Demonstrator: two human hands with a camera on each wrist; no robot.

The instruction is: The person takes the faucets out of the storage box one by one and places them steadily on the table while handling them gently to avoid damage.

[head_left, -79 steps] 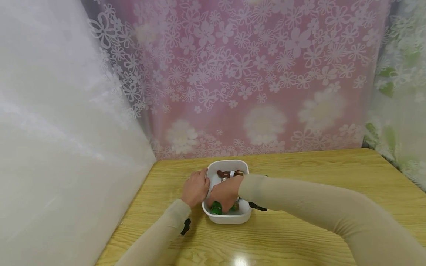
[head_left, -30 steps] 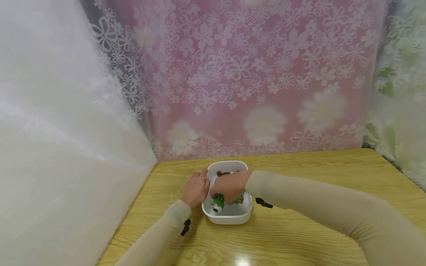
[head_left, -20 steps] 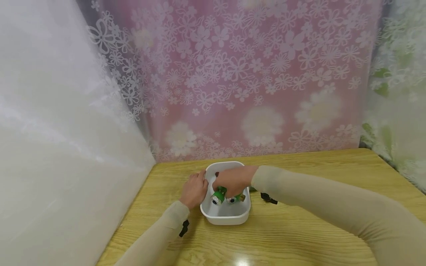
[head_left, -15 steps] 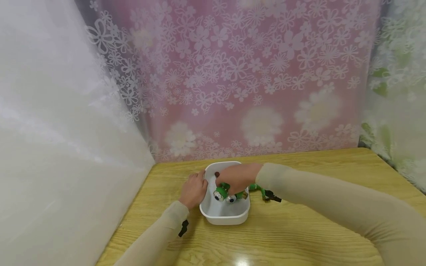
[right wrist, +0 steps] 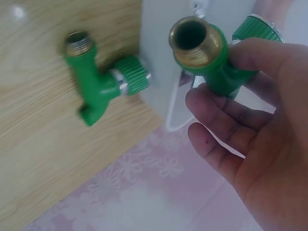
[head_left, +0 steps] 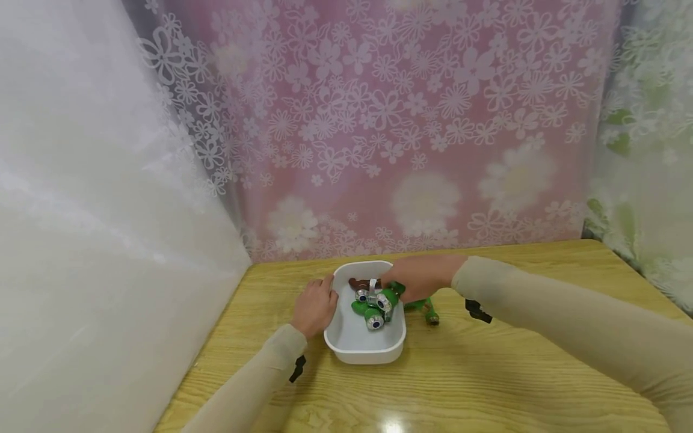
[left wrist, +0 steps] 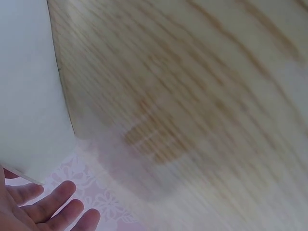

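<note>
A white box (head_left: 368,357) stands on the table. My left hand (head_left: 314,308) grips its left rim; in the left wrist view the fingers of this hand (left wrist: 50,207) lie by the box wall (left wrist: 29,82). Over the right rim, my right hand (head_left: 425,276) holds a green tap (head_left: 387,297). The right wrist view shows the thumb and fingers of that hand (right wrist: 269,106) pinching this tap (right wrist: 216,65), its brass threaded end facing the camera. Inside the box lie another green tap (head_left: 373,319) and a brown one (head_left: 357,284), partly covered.
Another green tap (head_left: 431,316) lies on the wooden table (head_left: 487,373) just right of the box, also seen in the right wrist view (right wrist: 94,89). A pink flowered curtain (head_left: 346,180) hangs behind, and a white sheet (head_left: 108,240) at the left.
My right hand has moved right and up from inside the box to its right rim, bringing a green tap along. The tap on the table has come into view. My left hand has stayed on the rim.
</note>
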